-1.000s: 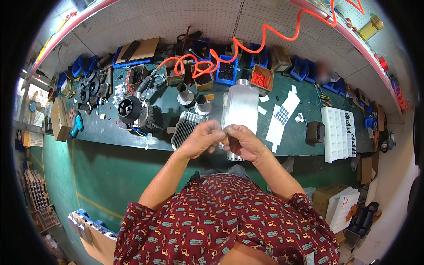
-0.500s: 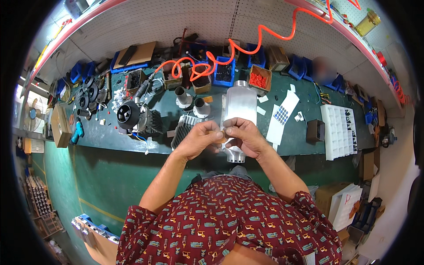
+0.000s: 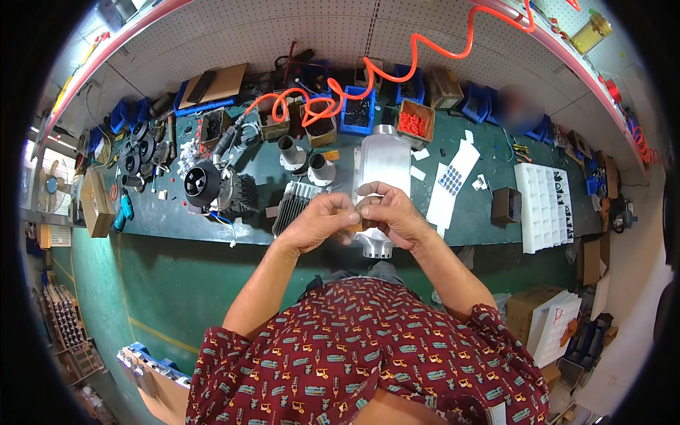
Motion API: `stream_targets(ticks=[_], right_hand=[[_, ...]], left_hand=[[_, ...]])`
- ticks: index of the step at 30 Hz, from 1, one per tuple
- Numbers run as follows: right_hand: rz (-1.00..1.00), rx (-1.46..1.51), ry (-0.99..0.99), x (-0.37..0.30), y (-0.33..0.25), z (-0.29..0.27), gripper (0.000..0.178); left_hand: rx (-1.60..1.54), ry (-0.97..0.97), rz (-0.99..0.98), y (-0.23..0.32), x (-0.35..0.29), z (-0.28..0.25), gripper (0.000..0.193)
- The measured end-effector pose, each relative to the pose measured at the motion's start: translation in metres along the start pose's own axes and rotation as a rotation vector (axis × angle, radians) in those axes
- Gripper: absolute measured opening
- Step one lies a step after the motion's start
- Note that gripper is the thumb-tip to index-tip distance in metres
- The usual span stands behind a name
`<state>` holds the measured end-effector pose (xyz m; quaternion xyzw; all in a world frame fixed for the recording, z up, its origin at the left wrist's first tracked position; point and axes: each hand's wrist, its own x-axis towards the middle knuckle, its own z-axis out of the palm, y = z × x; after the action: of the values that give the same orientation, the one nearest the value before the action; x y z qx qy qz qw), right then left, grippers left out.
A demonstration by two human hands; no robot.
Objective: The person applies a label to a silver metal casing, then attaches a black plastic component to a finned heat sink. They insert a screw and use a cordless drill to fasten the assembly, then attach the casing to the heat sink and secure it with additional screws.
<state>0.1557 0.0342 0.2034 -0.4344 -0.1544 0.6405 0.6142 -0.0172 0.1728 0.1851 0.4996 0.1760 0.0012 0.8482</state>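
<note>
So there were two hands up over the near edge of one green table [image 3: 471, 216]. The left hand [image 3: 320, 223] and right hand [image 3: 398, 218] were both pinching one small orange piece [image 3: 358, 224], mostly hidden by fingers. It was held up just by the near end of one silver metal case [image 3: 384, 166]. To the left I counted one finned block [image 3: 296, 202], two metal pipes [image 3: 289, 150], one black fan [image 3: 202, 184] and one teal drill [image 3: 126, 207]; right, one white tray [image 3: 540, 209].

Left hand [image 3: 322, 222], right hand [image 3: 395, 216] curled, thumbs close together over silver metal canister [image 3: 386, 159], near end; forearms [image 3: 263, 287] angled inward.
</note>
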Motion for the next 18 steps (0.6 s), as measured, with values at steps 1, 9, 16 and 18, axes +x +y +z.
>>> stream_targets(ticks=[1,9,16,18], right_hand=[[-0.018,-0.012,0.010,0.000,0.000,0.000,0.038],[-0.269,-0.337,0.125,0.009,0.017,-0.004,0.024],[-0.299,-0.441,0.111,0.000,0.005,-0.012,0.014],[-0.406,-0.661,0.152,-0.007,-0.001,-0.011,0.016]], left_hand=[[0.001,-0.005,-0.015,0.000,0.001,-0.001,0.024],[-0.060,0.018,0.069,-0.011,0.012,0.001,0.028],[0.177,0.159,0.153,-0.012,0.023,0.005,0.026],[0.189,0.183,0.153,-0.012,0.027,0.010,0.030]])
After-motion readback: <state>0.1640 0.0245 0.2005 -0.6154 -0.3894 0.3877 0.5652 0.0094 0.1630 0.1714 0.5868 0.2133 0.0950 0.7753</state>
